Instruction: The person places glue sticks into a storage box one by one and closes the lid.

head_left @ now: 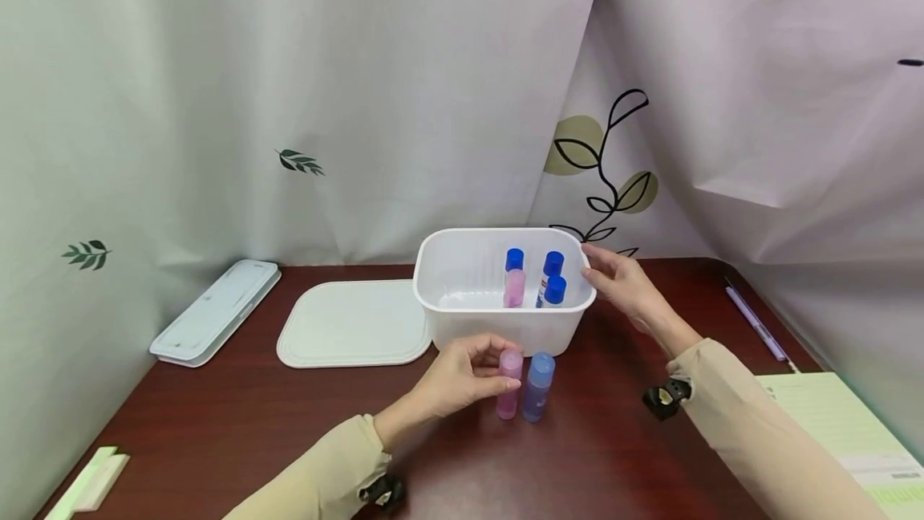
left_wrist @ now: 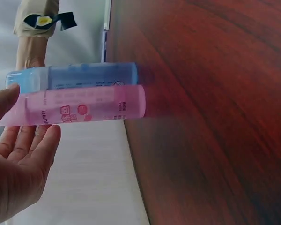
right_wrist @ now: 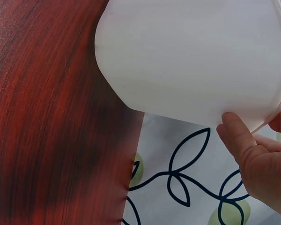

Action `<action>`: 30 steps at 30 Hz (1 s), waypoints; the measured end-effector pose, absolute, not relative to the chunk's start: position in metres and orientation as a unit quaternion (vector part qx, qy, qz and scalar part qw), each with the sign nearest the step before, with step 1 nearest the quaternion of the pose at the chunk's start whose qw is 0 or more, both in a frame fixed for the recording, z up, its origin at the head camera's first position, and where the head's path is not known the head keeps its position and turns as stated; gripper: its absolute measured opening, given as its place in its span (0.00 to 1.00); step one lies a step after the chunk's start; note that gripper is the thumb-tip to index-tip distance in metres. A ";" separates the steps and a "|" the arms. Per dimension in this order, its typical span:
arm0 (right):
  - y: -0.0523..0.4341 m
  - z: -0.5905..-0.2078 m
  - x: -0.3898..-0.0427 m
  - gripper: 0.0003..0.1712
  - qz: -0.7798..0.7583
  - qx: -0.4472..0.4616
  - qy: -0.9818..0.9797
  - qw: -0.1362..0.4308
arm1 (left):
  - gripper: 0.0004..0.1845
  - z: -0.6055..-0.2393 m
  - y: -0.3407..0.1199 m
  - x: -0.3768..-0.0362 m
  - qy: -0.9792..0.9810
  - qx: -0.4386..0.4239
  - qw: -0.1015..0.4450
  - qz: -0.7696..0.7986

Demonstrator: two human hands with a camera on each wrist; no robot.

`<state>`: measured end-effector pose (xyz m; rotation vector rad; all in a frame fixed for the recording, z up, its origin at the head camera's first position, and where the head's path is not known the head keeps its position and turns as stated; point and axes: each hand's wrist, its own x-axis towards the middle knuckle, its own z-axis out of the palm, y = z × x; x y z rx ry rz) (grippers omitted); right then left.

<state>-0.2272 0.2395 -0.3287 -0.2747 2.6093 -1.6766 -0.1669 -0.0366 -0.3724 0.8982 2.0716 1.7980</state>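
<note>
A pink bottle [head_left: 508, 396] [left_wrist: 84, 105] and a blue bottle [head_left: 538, 387] [left_wrist: 84, 76] stand upright side by side on the dark wooden table [head_left: 216, 424], just in front of a white plastic tub [head_left: 498, 319] [right_wrist: 192, 56]. My left hand [head_left: 498, 367] [left_wrist: 25, 115] pinches the pink bottle at its cap end, thumb on one side and fingers on the other. My right hand [head_left: 592, 263] [right_wrist: 257, 122] grips the tub's right rim, with the thumb on the outer wall. Inside the tub stand a pink bottle with a blue cap [head_left: 514, 286] and two more blue-capped bottles [head_left: 553, 289].
The tub's white lid [head_left: 354, 323] lies flat to its left, and a long white case [head_left: 216, 311] sits further left. A purple pen [head_left: 754, 323] and green paper [head_left: 844, 424] lie at the right edge. A small white-green object [head_left: 90, 484] is at the front left. Curtains hang behind.
</note>
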 end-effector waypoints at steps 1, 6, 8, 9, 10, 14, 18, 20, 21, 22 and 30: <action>0.240 -0.329 -0.227 0.32 -0.539 -0.089 0.837 0.014 | 0.19 -0.372 -0.037 -0.167 0.716 0.307 0.122 0.614; 0.240 -0.328 -0.228 0.32 -0.540 -0.088 0.837 0.015 | 0.18 -0.351 -0.044 -0.171 0.733 0.296 0.104 0.604; 0.241 -0.327 -0.227 0.32 -0.540 -0.088 0.837 0.015 | 0.19 -0.333 -0.049 -0.178 0.730 0.290 0.101 0.610; 0.241 -0.326 -0.227 0.32 -0.541 -0.087 0.836 0.015 | 0.20 -0.323 -0.053 -0.183 0.724 0.287 0.102 0.619; 0.241 -0.326 -0.227 0.32 -0.542 -0.088 0.836 0.014 | 0.20 -0.312 -0.056 -0.188 0.718 0.285 0.101 0.627; 0.241 -0.325 -0.226 0.32 -0.545 -0.091 0.833 0.013 | 0.21 -0.272 -0.067 -0.214 0.679 0.272 0.105 0.673; 0.241 -0.326 -0.225 0.32 -0.544 -0.088 0.834 0.012 | 0.22 -0.255 -0.070 -0.245 0.671 0.247 0.118 0.688; 0.241 -0.326 -0.225 0.32 -0.543 -0.086 0.835 0.011 | 0.22 -0.259 -0.068 -0.261 0.684 0.232 0.124 0.681; 0.241 -0.327 -0.225 0.32 -0.543 -0.085 0.836 0.011 | 0.22 -0.263 -0.066 -0.269 0.691 0.222 0.127 0.676; 0.241 -0.327 -0.225 0.32 -0.541 -0.084 0.837 0.011 | 0.22 -0.269 -0.064 -0.276 0.698 0.211 0.131 0.671; 0.239 -0.328 -0.225 0.32 -0.529 -0.086 0.844 0.005 | 0.20 -0.311 -0.050 -0.303 0.760 0.132 0.133 0.622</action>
